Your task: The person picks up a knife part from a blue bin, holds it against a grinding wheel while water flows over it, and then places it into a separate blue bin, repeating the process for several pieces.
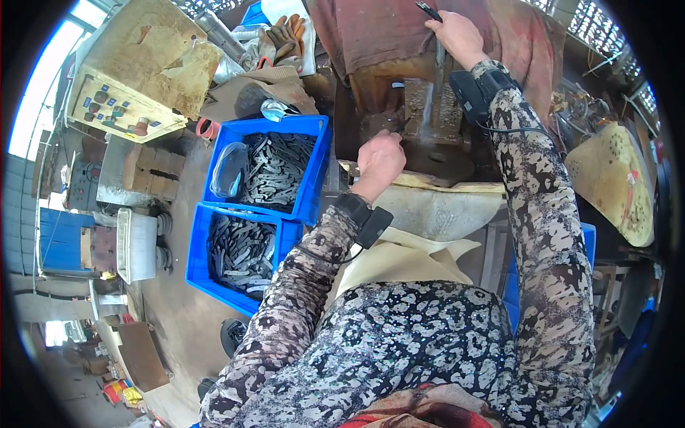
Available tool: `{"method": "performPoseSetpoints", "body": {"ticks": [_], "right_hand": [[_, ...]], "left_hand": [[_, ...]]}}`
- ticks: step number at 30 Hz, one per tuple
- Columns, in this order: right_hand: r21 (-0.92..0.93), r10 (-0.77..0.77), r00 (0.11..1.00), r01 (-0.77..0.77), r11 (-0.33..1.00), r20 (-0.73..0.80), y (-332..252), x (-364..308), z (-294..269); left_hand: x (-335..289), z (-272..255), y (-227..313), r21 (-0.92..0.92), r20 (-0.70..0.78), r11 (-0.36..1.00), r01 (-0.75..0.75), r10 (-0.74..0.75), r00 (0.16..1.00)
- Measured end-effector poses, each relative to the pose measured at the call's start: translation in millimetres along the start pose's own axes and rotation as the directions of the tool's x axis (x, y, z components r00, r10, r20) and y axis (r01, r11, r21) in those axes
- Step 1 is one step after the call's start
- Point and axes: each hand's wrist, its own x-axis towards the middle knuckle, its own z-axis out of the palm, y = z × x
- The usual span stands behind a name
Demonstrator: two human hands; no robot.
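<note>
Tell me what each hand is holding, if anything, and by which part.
The right hand grips a few thin dark strips by one end, their other ends sticking out. Whether the left hand holds anything cannot be told.

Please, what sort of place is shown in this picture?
Probably a metalworking workshop: blue bins hold many metal-looking strips, a stained control box with coloured knobs or buttons stands nearby, and work gloves lie beyond the bins.

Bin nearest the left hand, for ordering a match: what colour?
The bin is blue, in head view.
</note>
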Motion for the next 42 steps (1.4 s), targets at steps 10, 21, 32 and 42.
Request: {"method": "performPoseSetpoints", "body": {"ticks": [10,21,32,42], "right_hand": [[-0.002,-0.017,1.000,0.017,1.000,-0.009,0.1,1.0,-0.7],[-0.004,-0.019,1.000,0.019,1.000,-0.018,2.1,1.2,0.5],[-0.005,-0.010,1.000,0.010,1.000,-0.006,-7.1,-6.9,-3.5],[0.020,0.010,1.000,-0.010,1.000,-0.026,-8.7,-6.9,-3.8]], "left_hand": [[0.3,-1.6,0.2,-0.029,0.018,0.999,0.019,-0.019,1.000],[0.6,-2.2,1.3,-0.012,0.046,1.000,0.027,-0.026,0.999],[0.5,-2.9,0.4,-0.021,-0.004,0.999,0.026,-0.026,1.000],[0.0,-0.8,0.6,-0.062,-0.048,0.998,0.031,-0.034,0.998]]}}
